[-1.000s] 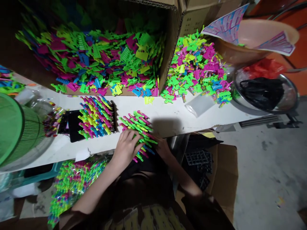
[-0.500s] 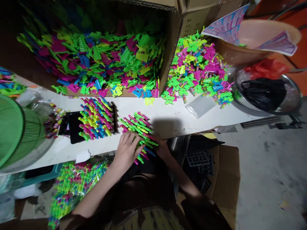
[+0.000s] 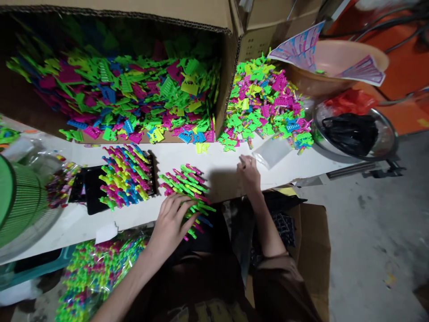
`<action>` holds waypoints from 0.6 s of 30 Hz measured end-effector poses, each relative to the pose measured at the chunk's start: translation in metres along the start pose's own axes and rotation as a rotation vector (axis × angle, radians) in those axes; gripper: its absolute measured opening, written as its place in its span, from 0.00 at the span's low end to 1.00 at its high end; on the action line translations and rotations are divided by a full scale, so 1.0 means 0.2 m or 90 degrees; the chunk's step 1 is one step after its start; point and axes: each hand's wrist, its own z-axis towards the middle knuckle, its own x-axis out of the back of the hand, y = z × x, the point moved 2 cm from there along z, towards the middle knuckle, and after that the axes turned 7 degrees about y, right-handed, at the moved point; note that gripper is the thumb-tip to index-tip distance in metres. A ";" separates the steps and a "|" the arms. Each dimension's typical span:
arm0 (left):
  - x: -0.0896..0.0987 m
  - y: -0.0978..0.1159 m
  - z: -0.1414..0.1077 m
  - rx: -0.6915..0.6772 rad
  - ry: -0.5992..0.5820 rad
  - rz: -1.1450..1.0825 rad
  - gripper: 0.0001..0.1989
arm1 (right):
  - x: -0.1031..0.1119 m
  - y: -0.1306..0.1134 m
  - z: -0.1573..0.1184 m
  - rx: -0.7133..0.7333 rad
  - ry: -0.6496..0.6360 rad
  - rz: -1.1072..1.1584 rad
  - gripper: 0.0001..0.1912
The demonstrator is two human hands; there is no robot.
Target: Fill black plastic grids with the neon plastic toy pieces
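Observation:
My left hand [image 3: 174, 220] rests on a bundle of slim pink, green and blue plastic pieces [image 3: 187, 181] at the table's front edge, its fingers curled over the near part. My right hand [image 3: 250, 173] is over the white table [image 3: 224, 156], right of the bundle, fingers drawn together; whatever they may hold is too small to name. To the left, a second set of upright colourful pieces [image 3: 125, 176] stands in a dark tray. A loose pile of bright pieces [image 3: 264, 103] lies beyond my right hand, beside a clear plastic bag [image 3: 273, 151].
A large cardboard box [image 3: 231, 67] of bright plastic parts stands at the back. A green basket [image 3: 23, 197] is at left. At right are a pinkish basin [image 3: 358, 56] and a metal bowl [image 3: 390, 138] with a black bag. A filled clear bag [image 3: 90, 277] sits below the table.
My right hand has left the bundle and moved up and to the right over the table. My left hand stays on the bundle. The whole view has shifted slightly.

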 end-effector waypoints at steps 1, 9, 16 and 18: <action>0.00 0.01 0.00 -0.003 -0.009 -0.004 0.11 | 0.00 0.00 0.09 -0.009 0.024 -0.041 0.20; 0.00 0.05 -0.07 -0.093 -0.090 0.012 0.23 | -0.03 -0.05 0.58 -0.153 -0.055 -0.186 0.13; 0.01 0.04 -0.11 -0.094 -0.059 0.039 0.17 | 0.18 -0.05 0.37 -0.122 -0.096 -0.084 0.06; 0.01 0.05 -0.11 -0.100 -0.066 0.038 0.16 | 0.19 -0.04 0.22 -0.109 -0.118 -0.014 0.07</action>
